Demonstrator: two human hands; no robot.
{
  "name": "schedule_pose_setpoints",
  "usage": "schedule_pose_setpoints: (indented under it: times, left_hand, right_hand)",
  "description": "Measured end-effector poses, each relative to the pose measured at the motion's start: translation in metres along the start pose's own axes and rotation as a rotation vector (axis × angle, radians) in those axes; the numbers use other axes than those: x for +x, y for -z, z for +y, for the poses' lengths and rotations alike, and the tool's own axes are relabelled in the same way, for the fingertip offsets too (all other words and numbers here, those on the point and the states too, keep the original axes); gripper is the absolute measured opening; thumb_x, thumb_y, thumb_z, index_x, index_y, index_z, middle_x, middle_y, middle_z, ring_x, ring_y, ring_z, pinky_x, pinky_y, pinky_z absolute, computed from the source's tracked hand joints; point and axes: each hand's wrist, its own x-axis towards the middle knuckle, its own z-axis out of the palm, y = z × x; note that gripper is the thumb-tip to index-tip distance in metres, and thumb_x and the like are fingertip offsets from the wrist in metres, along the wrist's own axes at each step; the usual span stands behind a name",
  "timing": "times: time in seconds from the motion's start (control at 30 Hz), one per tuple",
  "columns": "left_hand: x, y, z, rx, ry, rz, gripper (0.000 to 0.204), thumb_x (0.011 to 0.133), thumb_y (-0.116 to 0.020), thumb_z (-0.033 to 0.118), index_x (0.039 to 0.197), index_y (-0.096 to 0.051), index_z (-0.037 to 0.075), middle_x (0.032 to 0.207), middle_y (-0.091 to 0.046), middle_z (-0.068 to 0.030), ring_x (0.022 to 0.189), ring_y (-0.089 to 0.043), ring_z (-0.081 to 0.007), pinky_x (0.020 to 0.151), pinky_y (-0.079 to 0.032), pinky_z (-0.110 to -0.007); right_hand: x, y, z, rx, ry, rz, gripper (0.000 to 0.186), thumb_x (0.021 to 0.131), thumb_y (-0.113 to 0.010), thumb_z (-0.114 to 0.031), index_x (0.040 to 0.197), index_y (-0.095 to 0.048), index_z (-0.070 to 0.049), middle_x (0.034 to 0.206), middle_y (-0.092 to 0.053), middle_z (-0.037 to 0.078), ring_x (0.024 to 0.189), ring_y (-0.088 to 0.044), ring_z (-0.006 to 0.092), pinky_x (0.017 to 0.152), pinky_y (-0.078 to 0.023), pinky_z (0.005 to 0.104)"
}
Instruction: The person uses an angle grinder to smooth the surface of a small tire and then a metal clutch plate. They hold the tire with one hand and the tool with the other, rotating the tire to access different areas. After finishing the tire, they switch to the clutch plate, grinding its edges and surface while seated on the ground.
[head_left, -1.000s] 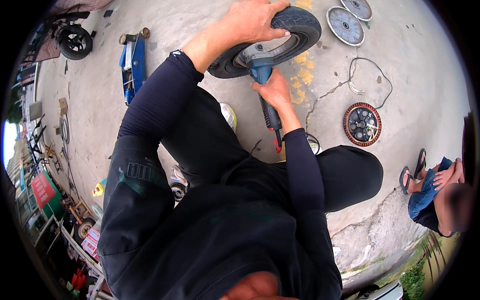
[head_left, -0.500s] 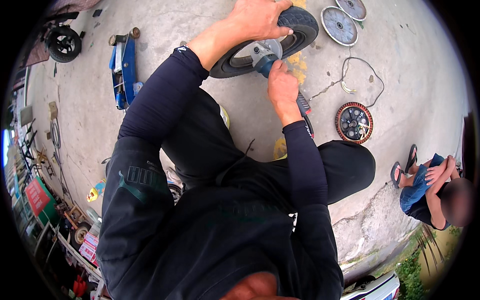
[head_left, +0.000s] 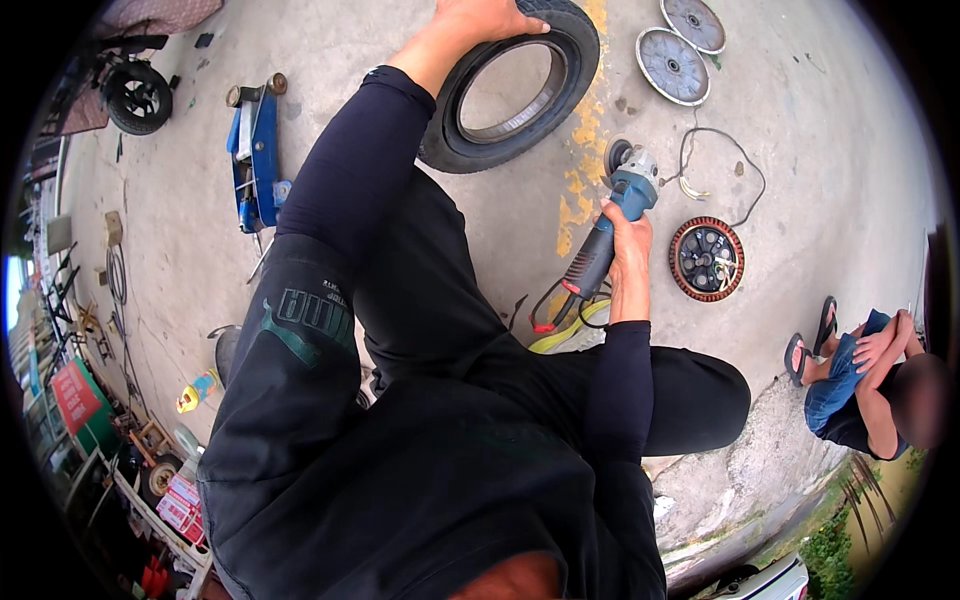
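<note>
At the top of the view my left hand grips the upper edge of a black tire, its thumb lying across the sidewall. The tire leans at a tilt, and the concrete shows through its open middle. My right hand is closed around the body of a blue and grey angle grinder. The grinder's disc points away from me, to the right of the tire and apart from it. A cord with a red piece trails from the handle's rear, close to my yellowish shoe.
Right of the grinder lies a motor stator with a black cable. Two round metal covers lie beyond. A blue floor jack stands left. A seated person is at the right. Wheels and clutter line the left side.
My right hand has drawn the grinder away from the tire, toward the right and nearer me. My left hand has shifted left with the tire, whose opening now faces me more.
</note>
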Motion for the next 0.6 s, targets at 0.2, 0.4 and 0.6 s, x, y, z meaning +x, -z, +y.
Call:
schedule_pose_setpoints:
  times: [0.2, 0.4, 0.6]
  left_hand:
    - [-0.005, -0.002, 0.001, 0.068, -0.395, 0.206, 0.071, 0.076, -0.078, 0.045, 0.13, -0.062, 0.001, 0.119, -0.069, -0.0232, 0.113, -0.065, -0.039, 0.098, -0.051, -0.046]
    - [0.005, -0.029, 0.008, 0.127, 0.074, 0.189, 0.075, 0.087, -0.072, 0.036, 0.151, -0.042, 0.012, 0.118, -0.069, -0.0242, 0.103, -0.07, -0.0407, 0.087, -0.057, -0.046]
    - [0.027, -0.058, -0.144, -1.16, 0.215, 0.032, 0.048, 0.098, -0.055, 0.003, 0.146, -0.049, 0.003, 0.131, -0.061, -0.0257, 0.113, -0.066, -0.0359, 0.093, -0.059, -0.044]
  right_hand:
    - [-0.003, -0.005, -0.001, 0.053, -0.05, 0.015, 0.042, 0.078, -0.082, -0.015, 0.108, -0.061, 0.003, 0.086, -0.065, 0.011, 0.069, -0.065, 0.0199, 0.059, -0.053, 0.0354]
    - [-0.006, -0.008, -0.008, -0.014, 0.092, 0.123, 0.032, 0.073, -0.081, -0.014, 0.096, -0.063, 0.0, 0.086, -0.066, 0.007, 0.072, -0.062, 0.0178, 0.069, -0.052, 0.0345]
    - [-0.027, 0.003, -0.052, -0.348, 0.196, 0.416, 0.06, 0.071, -0.079, -0.028, 0.116, -0.053, 0.003, 0.099, -0.069, 0.023, 0.093, -0.069, 0.0394, 0.084, -0.053, 0.0452]
